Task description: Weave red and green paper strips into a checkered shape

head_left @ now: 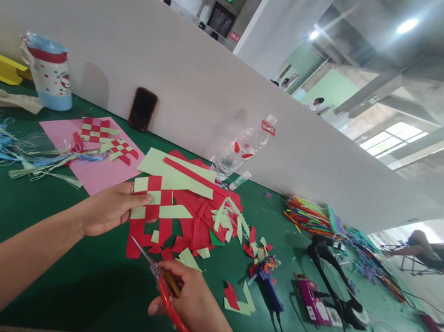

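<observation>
My left hand (113, 210) pinches a woven piece of red and pale green paper strips (152, 205), with loose strip ends hanging down and out to the right. In my right hand (190, 298) is a pair of red-handled scissors (167, 294), its blades pointing up and left toward the lowest red strip. Whether the blades touch the paper I cannot tell. Just behind the woven piece lie a pale green sheet (157, 163) and a heap of red and green paper scraps (198, 225).
On the green table (80, 290) a pink sheet (95, 175) bears two woven pieces. A tumbler (51, 76), phone (143, 109) and plastic bottle (242, 149) stand by the partition. To the right are a glue gun (269, 289), a purple device (312, 299) and colourful strips (310, 216).
</observation>
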The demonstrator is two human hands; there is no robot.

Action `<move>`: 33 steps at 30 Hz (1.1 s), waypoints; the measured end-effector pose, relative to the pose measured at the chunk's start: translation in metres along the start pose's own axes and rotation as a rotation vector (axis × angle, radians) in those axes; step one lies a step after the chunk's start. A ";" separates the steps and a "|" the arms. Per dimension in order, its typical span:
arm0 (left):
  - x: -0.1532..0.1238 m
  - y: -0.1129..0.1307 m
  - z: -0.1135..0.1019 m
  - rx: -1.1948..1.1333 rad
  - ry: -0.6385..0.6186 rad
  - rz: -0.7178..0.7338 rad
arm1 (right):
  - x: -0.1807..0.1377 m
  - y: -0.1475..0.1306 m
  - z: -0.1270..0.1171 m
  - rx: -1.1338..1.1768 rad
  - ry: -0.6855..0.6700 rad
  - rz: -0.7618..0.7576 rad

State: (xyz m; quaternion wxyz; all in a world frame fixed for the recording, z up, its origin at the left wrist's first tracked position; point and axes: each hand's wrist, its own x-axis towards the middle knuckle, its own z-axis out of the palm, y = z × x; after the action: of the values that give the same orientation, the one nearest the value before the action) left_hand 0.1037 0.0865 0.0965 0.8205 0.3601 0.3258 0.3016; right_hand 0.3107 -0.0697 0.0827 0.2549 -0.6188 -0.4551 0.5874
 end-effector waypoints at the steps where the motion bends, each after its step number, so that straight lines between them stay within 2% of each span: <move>1: 0.001 0.000 0.000 0.002 -0.003 -0.002 | 0.000 -0.001 0.000 -0.024 0.016 -0.003; 10: 0.008 0.000 -0.006 -0.005 0.003 0.011 | 0.001 -0.009 -0.004 -0.268 0.074 -0.034; 14: 0.014 0.003 -0.013 -0.060 0.108 0.072 | -0.002 -0.008 -0.007 -0.484 0.086 -0.016; 17: 0.017 0.004 -0.018 -0.144 0.257 0.207 | -0.003 -0.008 -0.008 -0.547 0.111 -0.006; 21: 0.016 0.004 -0.027 -0.236 0.431 0.373 | 0.001 -0.004 -0.012 -0.767 0.295 -0.043; 24: 0.009 0.005 -0.036 -0.248 0.467 0.391 | 0.005 0.003 -0.017 -0.933 0.359 -0.080; 29: -0.001 0.008 -0.049 -0.212 0.477 0.358 | 0.012 0.019 -0.018 -1.031 0.346 -0.104; 33: -0.010 0.010 -0.048 -0.167 0.514 0.386 | 0.011 0.018 -0.018 -1.064 0.304 -0.062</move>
State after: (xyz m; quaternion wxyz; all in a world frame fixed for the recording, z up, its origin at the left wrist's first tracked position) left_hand 0.0585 0.1040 0.0822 0.6659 0.2586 0.4223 0.5581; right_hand 0.3315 -0.0641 0.0655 -0.0129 -0.7263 -0.6652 0.1727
